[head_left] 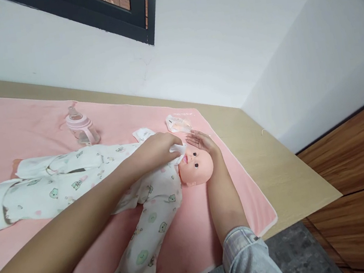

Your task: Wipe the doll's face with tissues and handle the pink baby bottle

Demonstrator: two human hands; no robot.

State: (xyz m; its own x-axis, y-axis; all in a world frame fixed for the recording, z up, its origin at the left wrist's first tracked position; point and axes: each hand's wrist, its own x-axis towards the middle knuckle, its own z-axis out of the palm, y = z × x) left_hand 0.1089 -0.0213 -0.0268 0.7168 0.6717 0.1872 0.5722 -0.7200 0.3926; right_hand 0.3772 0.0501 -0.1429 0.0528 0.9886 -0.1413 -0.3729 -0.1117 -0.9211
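Observation:
A baby doll (197,166) in white printed clothes (106,178) lies on its back, its bald head to the right. My left hand (161,148) is closed on a white wipe (177,149) at the doll's mouth and chin; the back of the hand hides most of its fingers. Against the far side of the doll's head rests my right hand (201,140), fingers stretched out and holding nothing. One printed sleeve spreads toward me across the pink blanket (195,229).
A pink baby bottle (82,125) with a handle stands upright behind the doll's legs. A small clear packet (177,123) lies beyond my right hand. The wooden tabletop (255,153) ends at the right, with a white wall (192,62) behind.

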